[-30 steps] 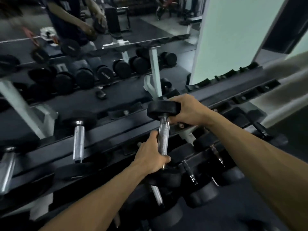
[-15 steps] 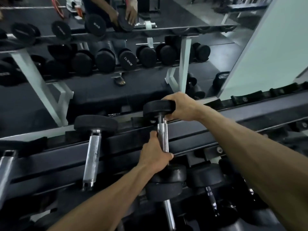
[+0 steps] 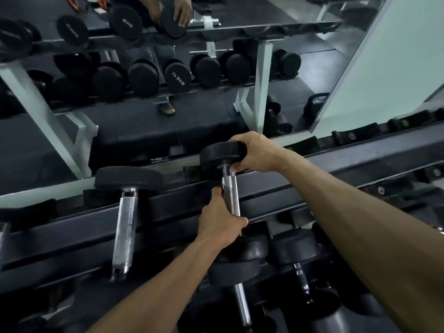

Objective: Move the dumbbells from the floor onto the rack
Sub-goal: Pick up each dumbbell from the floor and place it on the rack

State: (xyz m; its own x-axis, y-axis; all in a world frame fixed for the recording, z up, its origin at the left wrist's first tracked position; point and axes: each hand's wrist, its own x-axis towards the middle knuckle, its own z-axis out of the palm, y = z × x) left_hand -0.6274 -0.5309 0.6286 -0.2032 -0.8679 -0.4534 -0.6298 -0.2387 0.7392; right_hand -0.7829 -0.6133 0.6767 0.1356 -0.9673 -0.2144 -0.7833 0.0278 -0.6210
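A black dumbbell with a knurled steel handle lies across the top tier of the dark rack. My left hand grips the near part of its handle. My right hand holds the far rubber head from the right side. The dumbbell's near head sits just below my left hand, partly hidden by it.
Another dumbbell rests on the top tier to the left. More dumbbells fill the lower tier under my arms. A wall mirror behind the rack reflects the rack and a person. A pale wall stands at the right.
The view has tilted down and closer to the rack. The dumbbell has settled onto the top tier; both hands keep their hold on it.
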